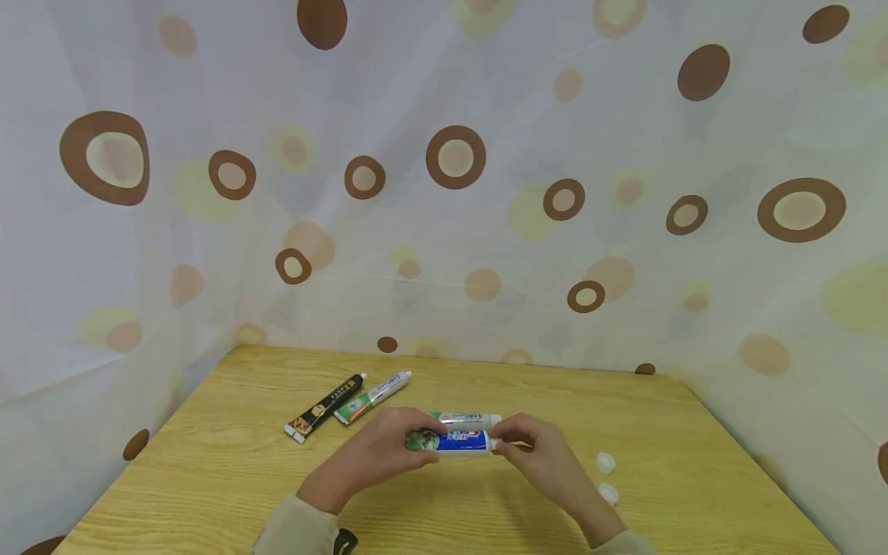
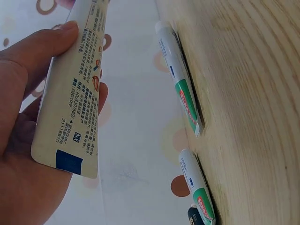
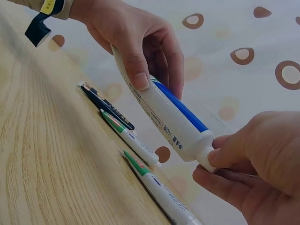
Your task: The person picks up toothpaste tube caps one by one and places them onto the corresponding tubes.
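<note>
My left hand (image 1: 385,451) grips a blue, white and green toothpaste tube (image 1: 461,442) by its body, thumb on one side and fingers on the other. It is held above the table, its neck pointing right. In the left wrist view the printed back and flat crimped end of the tube (image 2: 70,117) show. My right hand (image 1: 544,455) pinches the small white cap (image 3: 205,158) at the neck between thumb and fingers. Behind the held tube, a green-and-white toothpaste tube (image 1: 479,421) lies on the table, partly covered by it in the head view.
On the wooden table (image 1: 229,478), a black toothpaste tube (image 1: 324,408) and another green-and-white tube (image 1: 373,398) lie at the back left. Two loose white caps (image 1: 606,462) rest to the right of my right hand. A dotted curtain (image 1: 513,316) hangs behind the table.
</note>
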Tool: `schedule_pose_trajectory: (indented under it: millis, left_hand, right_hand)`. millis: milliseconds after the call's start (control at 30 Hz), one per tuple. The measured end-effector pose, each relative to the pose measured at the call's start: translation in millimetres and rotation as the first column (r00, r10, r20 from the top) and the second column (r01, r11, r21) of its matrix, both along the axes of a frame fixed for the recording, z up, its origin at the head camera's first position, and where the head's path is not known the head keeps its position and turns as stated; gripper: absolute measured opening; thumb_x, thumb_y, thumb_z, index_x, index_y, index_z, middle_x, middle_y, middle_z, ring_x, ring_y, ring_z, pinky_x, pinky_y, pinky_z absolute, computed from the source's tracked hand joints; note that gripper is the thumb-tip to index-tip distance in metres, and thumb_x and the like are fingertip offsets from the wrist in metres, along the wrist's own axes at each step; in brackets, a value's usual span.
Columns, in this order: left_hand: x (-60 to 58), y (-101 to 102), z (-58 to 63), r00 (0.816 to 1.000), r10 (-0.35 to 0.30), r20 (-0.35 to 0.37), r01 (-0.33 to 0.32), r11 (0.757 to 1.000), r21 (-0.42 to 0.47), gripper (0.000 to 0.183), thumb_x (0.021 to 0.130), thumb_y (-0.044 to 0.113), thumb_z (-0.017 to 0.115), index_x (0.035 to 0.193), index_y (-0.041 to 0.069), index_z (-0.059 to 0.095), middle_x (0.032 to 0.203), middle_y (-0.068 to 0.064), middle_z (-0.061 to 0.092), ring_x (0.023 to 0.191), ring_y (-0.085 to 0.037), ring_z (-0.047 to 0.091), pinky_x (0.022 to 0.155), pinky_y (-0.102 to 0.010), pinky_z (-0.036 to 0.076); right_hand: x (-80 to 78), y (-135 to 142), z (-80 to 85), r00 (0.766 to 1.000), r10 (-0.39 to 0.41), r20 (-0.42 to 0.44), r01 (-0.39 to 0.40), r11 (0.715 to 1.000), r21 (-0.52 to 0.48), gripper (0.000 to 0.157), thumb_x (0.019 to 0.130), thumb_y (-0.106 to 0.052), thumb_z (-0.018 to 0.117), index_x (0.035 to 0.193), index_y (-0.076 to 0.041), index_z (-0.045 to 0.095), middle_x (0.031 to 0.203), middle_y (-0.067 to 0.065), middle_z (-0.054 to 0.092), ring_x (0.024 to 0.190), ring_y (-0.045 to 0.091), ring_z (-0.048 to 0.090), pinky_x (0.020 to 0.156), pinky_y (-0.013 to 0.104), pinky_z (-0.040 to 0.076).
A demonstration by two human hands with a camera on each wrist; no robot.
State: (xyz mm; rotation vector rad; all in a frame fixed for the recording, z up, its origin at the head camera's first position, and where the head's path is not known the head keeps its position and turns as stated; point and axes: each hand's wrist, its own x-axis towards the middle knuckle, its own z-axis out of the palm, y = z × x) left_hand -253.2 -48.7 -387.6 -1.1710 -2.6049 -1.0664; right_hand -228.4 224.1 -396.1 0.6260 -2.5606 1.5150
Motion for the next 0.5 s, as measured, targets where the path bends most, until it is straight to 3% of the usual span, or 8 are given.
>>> schedule_pose_trajectory:
  millis: [200,500]
  left_hand:
    - [-0.1,4.8,-2.1,1.0,-0.014,-0.009,0.014,1.0,-0.015,0.03,0.085,0.014,0.079,0.115,0.016,0.073,0.11,-0.001,0.073,0.091,-0.003,0.061,0.076,-0.017,0.052]
    - [-0.3,7.3,-4.0,1.0,-0.014,0.007,0.014,0.998,-0.058,0.033,0.085,0.016,0.079,0.117,0.017,0.073,0.113,0.0,0.072,0.096,-0.005,0.062,0.08,-0.019,0.053]
  right_hand:
    - [1.5,-3.8,0.5,0.999,-0.048,-0.016,0.05,0.994,0.102,0.017,0.092,-0.002,0.067,0.106,-0.011,0.068,0.108,0.006,0.071,0.1,0.016,0.068,0.082,0.022,0.055]
    - [0.3,-5.0,-0.9,0.998,-0.05,-0.032,0.055,0.984,0.169,0.022,0.09,0.005,0.065,0.104,-0.012,0.068,0.107,0.003,0.07,0.097,0.016,0.067,0.079,0.022,0.055]
